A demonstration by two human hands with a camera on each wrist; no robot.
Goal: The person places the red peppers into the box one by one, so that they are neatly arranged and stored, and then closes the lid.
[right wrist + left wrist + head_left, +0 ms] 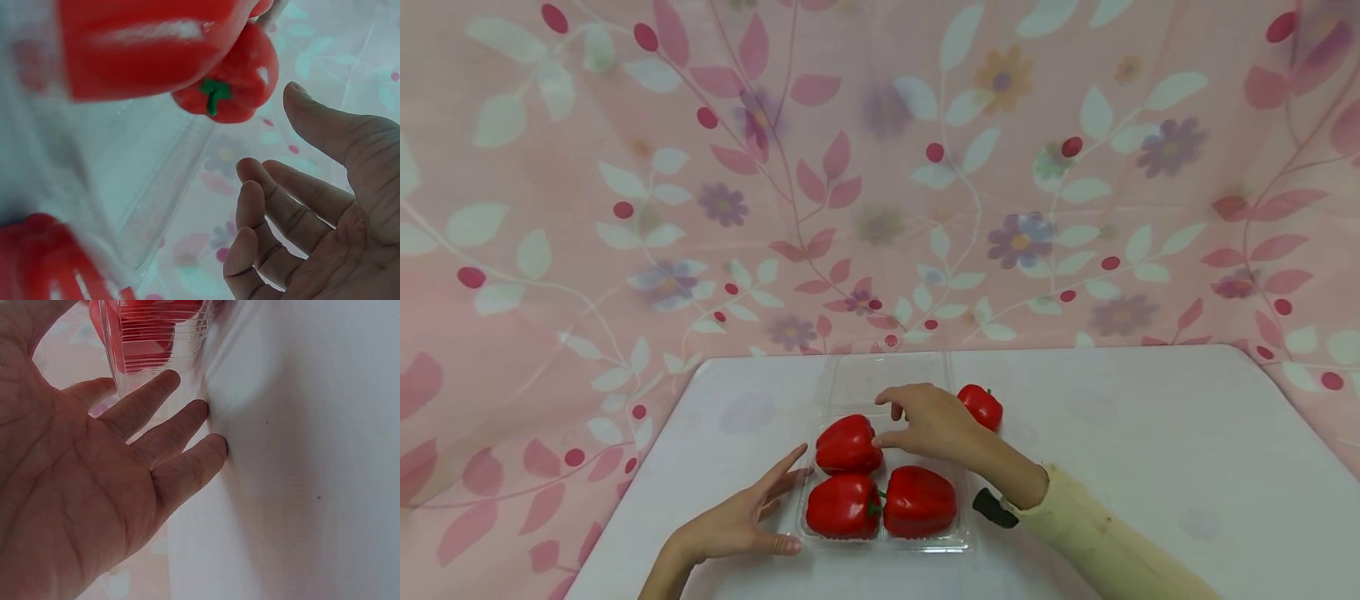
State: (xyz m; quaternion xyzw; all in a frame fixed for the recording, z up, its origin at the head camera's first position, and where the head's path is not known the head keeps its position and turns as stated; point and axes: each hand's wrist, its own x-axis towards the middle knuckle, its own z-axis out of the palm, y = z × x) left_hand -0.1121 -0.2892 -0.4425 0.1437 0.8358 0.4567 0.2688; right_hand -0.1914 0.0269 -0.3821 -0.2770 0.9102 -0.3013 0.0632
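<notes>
Three red bell peppers sit in a clear plastic clamshell box: one at the back left (847, 445), one at the front left (842, 507), one at the front right (921, 502). The left hand (737, 517) is at the box's left side, fingers spread, thumb near the front corner. In the left wrist view its palm (81, 469) shows bare, fingertips close to the ribbed box wall (159, 344). Over the back right of the box hovers the right hand (936, 425), fingers loosely bent and holding nothing, thumb tip at the back-left pepper. The right wrist view shows a green-stemmed pepper (250, 75) beyond that thumb.
A fourth red bell pepper (981, 406) lies on the white table (1120, 467) right of the box, partly behind the right hand. The clear lid (887, 375) lies folded back toward the flowered cloth (880, 208). A dark object (995, 508) shows by the right sleeve (1097, 533).
</notes>
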